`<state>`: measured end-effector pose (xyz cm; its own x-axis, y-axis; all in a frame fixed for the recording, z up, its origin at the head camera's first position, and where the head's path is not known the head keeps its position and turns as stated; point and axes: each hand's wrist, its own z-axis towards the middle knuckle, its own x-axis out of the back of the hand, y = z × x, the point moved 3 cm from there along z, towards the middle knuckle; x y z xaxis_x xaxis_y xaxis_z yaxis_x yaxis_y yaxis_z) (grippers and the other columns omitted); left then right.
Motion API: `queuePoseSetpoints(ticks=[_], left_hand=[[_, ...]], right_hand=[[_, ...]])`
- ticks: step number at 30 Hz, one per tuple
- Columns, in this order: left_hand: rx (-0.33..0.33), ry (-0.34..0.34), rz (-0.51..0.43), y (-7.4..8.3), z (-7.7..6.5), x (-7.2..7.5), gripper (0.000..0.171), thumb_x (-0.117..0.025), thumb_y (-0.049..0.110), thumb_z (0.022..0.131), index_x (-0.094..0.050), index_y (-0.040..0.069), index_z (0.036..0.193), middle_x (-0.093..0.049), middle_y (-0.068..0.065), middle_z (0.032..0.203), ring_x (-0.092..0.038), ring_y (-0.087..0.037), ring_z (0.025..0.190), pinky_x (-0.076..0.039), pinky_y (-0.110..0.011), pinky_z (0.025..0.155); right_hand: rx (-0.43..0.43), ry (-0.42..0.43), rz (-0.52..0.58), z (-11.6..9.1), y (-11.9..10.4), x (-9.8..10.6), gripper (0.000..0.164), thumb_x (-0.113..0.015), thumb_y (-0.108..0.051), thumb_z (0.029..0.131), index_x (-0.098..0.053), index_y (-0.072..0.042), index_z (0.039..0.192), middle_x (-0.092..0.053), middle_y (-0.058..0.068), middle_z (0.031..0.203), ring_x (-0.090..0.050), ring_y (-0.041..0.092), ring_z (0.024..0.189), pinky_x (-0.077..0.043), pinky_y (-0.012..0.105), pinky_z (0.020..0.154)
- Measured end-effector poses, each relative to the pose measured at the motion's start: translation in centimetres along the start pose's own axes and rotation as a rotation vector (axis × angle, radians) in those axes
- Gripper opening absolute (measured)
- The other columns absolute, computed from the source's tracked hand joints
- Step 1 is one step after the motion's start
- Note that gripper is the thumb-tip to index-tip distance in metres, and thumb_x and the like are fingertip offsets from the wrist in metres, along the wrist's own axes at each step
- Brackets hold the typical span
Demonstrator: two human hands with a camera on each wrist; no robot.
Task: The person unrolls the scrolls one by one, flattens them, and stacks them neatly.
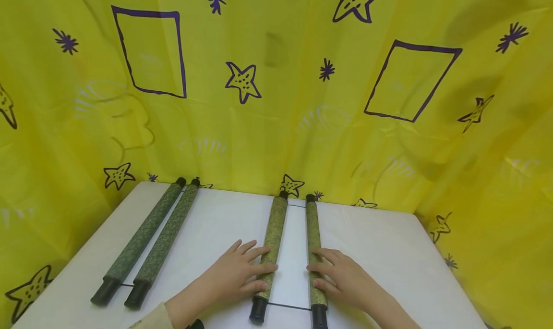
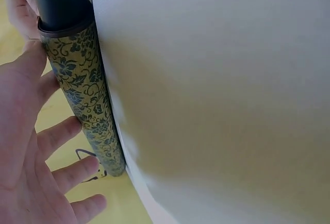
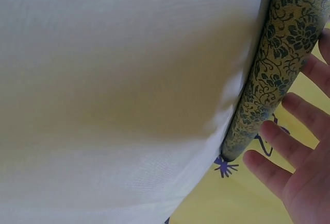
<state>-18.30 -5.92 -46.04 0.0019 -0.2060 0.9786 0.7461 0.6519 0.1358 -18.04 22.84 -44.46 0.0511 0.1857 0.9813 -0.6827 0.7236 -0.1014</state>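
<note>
Two gold rollers wrapped in flower-patterned brocade lie nearly parallel on the white table, a narrow strip apart. Black knobs cap their ends, and thin dark lines run between them at both ends. On the left gold roller (image 1: 276,223) rest the fingertips of my left hand (image 1: 235,274), fingers spread. My right hand (image 1: 350,281) touches the right gold roller (image 1: 313,228) from its outer side, fingers loosely extended. In the left wrist view, the thumb and fingers lie along one side of the brocade (image 2: 87,85). The right wrist view shows fingertips beside the brocade (image 3: 283,54).
To the left lie two dark green patterned rollers, an outer one (image 1: 142,240) and an inner one (image 1: 168,237), also black-capped and linked by a thin line. A yellow curtain (image 1: 276,141) with purple drawings hangs behind and around the white table (image 1: 371,242).
</note>
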Motion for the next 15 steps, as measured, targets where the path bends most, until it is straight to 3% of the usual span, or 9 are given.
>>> queuePoseSetpoints(ticks=[4, 10, 15], left_hand=[[0.007, 0.002, 0.0, -0.22, -0.1, 0.01, 0.05, -0.038, 0.061, 0.101, -0.054, 0.038, 0.142, -0.043, -0.001, 0.156, -0.038, -0.038, 0.142, -0.031, -0.064, 0.111], [0.012, 0.0, 0.001, -0.3, -0.22, 0.1, 0.05, -0.041, 0.06, 0.1, -0.057, 0.032, 0.139, -0.037, 0.002, 0.159, -0.034, -0.037, 0.145, -0.031, -0.065, 0.111], [0.008, 0.002, -0.005, -0.33, -0.31, 0.31, 0.048, -0.045, 0.058, 0.1, -0.056, 0.029, 0.137, -0.039, 0.003, 0.158, -0.035, -0.036, 0.145, -0.03, -0.063, 0.112]], right_hand=[[0.022, 0.023, -0.007, -0.05, 0.18, 0.02, 0.028, -0.061, -0.04, 0.098, -0.07, -0.022, 0.118, -0.053, 0.009, 0.146, -0.054, 0.038, 0.128, -0.045, 0.053, 0.102], [0.009, -0.038, -0.01, 0.06, 0.22, 0.03, 0.034, -0.055, -0.046, 0.1, -0.07, -0.026, 0.123, -0.051, 0.008, 0.148, -0.053, 0.031, 0.128, -0.046, 0.052, 0.101], [0.003, -0.037, -0.004, -0.09, 0.24, 0.16, 0.031, -0.056, -0.044, 0.1, -0.07, -0.024, 0.119, -0.054, 0.008, 0.145, -0.053, 0.033, 0.128, -0.045, 0.052, 0.102]])
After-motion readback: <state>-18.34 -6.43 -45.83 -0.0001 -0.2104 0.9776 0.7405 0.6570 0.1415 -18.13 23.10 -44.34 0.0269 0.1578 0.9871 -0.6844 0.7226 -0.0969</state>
